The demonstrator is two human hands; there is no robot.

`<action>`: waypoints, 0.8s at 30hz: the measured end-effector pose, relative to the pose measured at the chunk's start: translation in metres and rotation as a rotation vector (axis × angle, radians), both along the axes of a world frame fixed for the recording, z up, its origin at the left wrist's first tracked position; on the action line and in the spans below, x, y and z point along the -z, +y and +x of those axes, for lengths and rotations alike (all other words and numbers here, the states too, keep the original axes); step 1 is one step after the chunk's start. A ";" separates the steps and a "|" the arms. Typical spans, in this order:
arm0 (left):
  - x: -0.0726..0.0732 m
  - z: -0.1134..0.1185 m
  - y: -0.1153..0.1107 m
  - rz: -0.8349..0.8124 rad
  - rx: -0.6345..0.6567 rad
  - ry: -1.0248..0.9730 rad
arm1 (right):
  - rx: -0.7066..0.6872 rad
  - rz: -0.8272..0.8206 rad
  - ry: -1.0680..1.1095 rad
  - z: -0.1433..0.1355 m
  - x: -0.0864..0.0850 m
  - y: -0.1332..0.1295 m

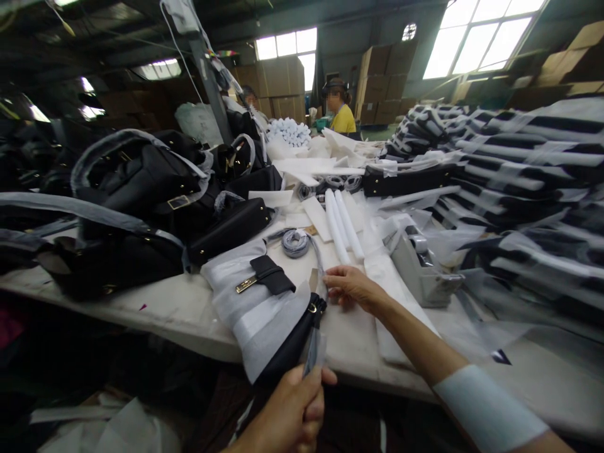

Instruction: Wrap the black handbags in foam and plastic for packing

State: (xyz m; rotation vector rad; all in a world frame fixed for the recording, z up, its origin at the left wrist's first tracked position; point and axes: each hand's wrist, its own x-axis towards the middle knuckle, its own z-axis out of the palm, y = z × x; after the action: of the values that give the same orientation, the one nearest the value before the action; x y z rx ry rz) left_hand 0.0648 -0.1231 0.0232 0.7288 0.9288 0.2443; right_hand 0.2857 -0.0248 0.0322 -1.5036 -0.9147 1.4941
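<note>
A black handbag (290, 349) with a gold clasp lies tilted at the table's front edge, its front largely covered by white wrapping sheet (231, 283). In the foreground my left hand (295, 406) is closed around a plastic-wrapped handle (312, 352) beside the bag. My right hand (352, 288) is at the bag's far right side, fingers bent, its fingertips at another wrapped stretch of strap (319, 261). Whether those fingertips pinch the strap is hard to see. Just beyond the bag rests a coiled, wrapped strap (295, 243).
Black handbags (136, 176) crowd the left side. White foam rolls (342, 223) and a grey tape dispenser (422, 264) lie to the right, before tall stacks of wrapped bags (519, 170). A person in yellow (343, 118) is across the table; cartons (384, 82) stand behind.
</note>
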 end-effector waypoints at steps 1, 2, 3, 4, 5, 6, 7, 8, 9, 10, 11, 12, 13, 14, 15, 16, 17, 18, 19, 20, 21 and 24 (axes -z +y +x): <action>0.000 -0.011 0.000 0.046 0.056 0.021 | -0.010 -0.006 -0.006 -0.006 0.000 -0.003; -0.001 -0.023 -0.001 0.092 0.110 0.045 | -0.025 -0.012 -0.008 -0.013 -0.001 -0.008; -0.004 -0.036 -0.001 0.133 0.157 0.071 | -0.044 -0.015 -0.004 -0.020 -0.001 -0.013; -0.008 -0.050 -0.002 0.163 0.195 0.099 | -0.070 -0.016 0.006 -0.027 -0.001 -0.020; -0.013 -0.063 -0.004 0.180 0.221 0.127 | -0.098 -0.017 0.016 -0.033 -0.002 -0.028; -0.018 -0.075 -0.006 0.183 0.239 0.161 | -0.124 -0.020 0.015 -0.038 -0.002 -0.036; -0.023 -0.085 -0.008 0.193 0.250 0.198 | -0.144 -0.019 -0.006 -0.042 -0.003 -0.045; -0.028 -0.094 -0.011 0.223 0.255 0.233 | -0.160 -0.014 -0.046 -0.044 -0.003 -0.053; -0.031 -0.100 -0.014 0.267 0.265 0.263 | -0.179 -0.011 -0.097 -0.046 -0.004 -0.061; -0.033 -0.104 -0.016 0.311 0.275 0.282 | -0.207 -0.014 -0.148 -0.046 -0.004 -0.069; -0.033 -0.105 -0.017 0.337 0.285 0.283 | -0.245 -0.026 -0.183 -0.047 -0.004 -0.077; -0.032 -0.104 -0.019 0.333 0.283 0.262 | -0.295 -0.053 -0.190 -0.048 -0.004 -0.085; -0.031 -0.101 -0.020 0.295 0.259 0.222 | -0.353 -0.097 -0.169 -0.050 -0.002 -0.093; -0.029 -0.096 -0.021 0.231 0.216 0.171 | -0.406 -0.149 -0.128 -0.052 0.000 -0.101; -0.028 -0.090 -0.021 0.166 0.159 0.115 | -0.440 -0.190 -0.073 -0.055 0.003 -0.109; -0.027 -0.084 -0.022 0.111 0.092 0.061 | -0.452 -0.216 -0.006 -0.060 0.007 -0.115; -0.028 -0.077 -0.023 0.066 0.027 0.015 | -0.444 -0.222 0.074 -0.064 0.011 -0.121; -0.029 -0.071 -0.023 0.027 -0.026 -0.021 | -0.422 -0.212 0.160 -0.069 0.016 -0.126; -0.030 -0.066 -0.024 -0.012 -0.060 -0.045 | -0.392 -0.193 0.253 -0.074 0.021 -0.130; -0.032 -0.062 -0.024 -0.044 -0.083 -0.057 | -0.360 -0.176 0.347 -0.079 0.026 -0.133; -0.033 -0.058 -0.024 -0.066 -0.097 -0.060 | -0.334 -0.161 0.436 -0.084 0.030 -0.135; -0.035 -0.050 -0.024 -0.055 -0.107 -0.016 | -0.306 -0.130 0.624 -0.096 0.038 -0.136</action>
State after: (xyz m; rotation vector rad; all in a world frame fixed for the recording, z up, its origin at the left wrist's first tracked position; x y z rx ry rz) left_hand 0.0147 -0.1468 0.0583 0.6268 0.9566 0.3175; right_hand 0.1897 -0.1612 -0.0060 -0.8988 -0.6895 2.1123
